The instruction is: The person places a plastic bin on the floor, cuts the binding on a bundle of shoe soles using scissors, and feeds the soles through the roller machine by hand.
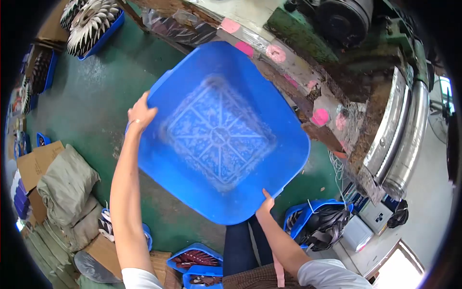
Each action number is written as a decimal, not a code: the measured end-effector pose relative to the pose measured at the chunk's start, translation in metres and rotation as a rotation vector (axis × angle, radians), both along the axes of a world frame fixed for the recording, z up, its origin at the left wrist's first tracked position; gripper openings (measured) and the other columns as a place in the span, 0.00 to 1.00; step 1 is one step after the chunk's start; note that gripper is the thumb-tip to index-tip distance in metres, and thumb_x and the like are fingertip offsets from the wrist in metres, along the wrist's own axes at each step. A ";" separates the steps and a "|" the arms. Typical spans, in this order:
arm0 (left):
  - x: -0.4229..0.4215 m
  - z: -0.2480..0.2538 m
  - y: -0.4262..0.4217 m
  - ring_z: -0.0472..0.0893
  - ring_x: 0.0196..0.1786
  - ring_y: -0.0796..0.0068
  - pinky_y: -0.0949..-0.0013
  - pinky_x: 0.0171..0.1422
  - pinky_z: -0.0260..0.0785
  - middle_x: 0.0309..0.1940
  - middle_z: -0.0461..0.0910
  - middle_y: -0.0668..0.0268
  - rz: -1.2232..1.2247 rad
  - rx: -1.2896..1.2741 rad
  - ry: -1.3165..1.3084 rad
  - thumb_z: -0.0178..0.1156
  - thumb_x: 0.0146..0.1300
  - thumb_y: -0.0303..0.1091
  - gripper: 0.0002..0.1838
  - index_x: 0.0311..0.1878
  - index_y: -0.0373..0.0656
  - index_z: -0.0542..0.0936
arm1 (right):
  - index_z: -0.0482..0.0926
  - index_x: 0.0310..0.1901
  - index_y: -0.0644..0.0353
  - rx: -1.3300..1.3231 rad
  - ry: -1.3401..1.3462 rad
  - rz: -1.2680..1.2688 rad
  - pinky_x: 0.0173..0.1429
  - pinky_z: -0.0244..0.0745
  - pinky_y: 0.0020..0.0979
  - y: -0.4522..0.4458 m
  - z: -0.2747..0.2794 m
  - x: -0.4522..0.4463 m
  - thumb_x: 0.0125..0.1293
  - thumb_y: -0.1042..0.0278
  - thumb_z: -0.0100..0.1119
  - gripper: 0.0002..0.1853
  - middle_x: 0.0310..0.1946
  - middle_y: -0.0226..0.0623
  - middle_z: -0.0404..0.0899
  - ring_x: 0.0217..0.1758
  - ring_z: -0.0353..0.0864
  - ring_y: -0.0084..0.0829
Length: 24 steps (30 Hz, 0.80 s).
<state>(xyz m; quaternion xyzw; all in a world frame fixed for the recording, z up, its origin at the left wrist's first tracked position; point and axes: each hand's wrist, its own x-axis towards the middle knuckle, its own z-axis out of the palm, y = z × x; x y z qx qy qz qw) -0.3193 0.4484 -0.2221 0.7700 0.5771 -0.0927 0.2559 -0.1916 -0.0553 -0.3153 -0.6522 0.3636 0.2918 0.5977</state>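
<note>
A large blue plastic basin (221,135) is held up in front of me, its worn, whitish inner bottom facing my eyes, with nothing inside. My left hand (140,113) grips its left rim, thumb on the inner side and the other fingers hidden behind the edge. At the lower right edge, my right hand (266,203) holds the rim with the thumb showing and the fingers mostly out of sight.
A worn workbench (288,72) with machinery and metal rollers (409,139) runs along the upper right. Blue bins (195,251) with dark parts stand near my legs. Sacks (67,183) and cardboard lie lower left; a filled blue tub (103,41) stands upper left.
</note>
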 end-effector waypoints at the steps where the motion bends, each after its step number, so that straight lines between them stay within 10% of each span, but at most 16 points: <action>1: 0.014 -0.012 0.001 0.73 0.55 0.55 0.50 0.61 0.60 0.51 0.74 0.55 -0.025 0.065 0.019 0.57 0.43 0.40 0.37 0.63 0.52 0.65 | 0.72 0.52 0.66 -0.015 0.050 -0.065 0.54 0.72 0.44 -0.004 -0.006 -0.007 0.51 0.73 0.60 0.24 0.46 0.46 0.75 0.46 0.76 0.45; 17: -0.036 -0.001 -0.124 0.48 0.72 0.50 0.38 0.70 0.38 0.70 0.49 0.53 -0.017 0.369 0.008 0.59 0.51 0.33 0.46 0.72 0.50 0.47 | 0.64 0.60 0.51 -0.070 0.272 0.104 0.57 0.68 0.51 -0.020 -0.001 0.019 0.56 0.70 0.61 0.29 0.56 0.40 0.69 0.58 0.69 0.43; 21: -0.085 -0.008 -0.191 0.46 0.72 0.49 0.40 0.71 0.38 0.70 0.46 0.49 0.356 0.367 -0.070 0.64 0.50 0.37 0.49 0.71 0.46 0.47 | 0.64 0.59 0.52 -0.030 0.356 0.107 0.54 0.70 0.48 -0.020 -0.008 0.025 0.56 0.65 0.64 0.29 0.55 0.39 0.69 0.56 0.71 0.41; 24: -0.154 -0.102 -0.259 0.52 0.70 0.52 0.45 0.71 0.44 0.69 0.51 0.51 0.953 0.135 -0.410 0.68 0.49 0.42 0.50 0.71 0.44 0.48 | 0.66 0.58 0.54 -0.233 0.237 0.307 0.49 0.73 0.44 0.015 0.036 0.036 0.57 0.57 0.64 0.29 0.51 0.37 0.73 0.51 0.74 0.37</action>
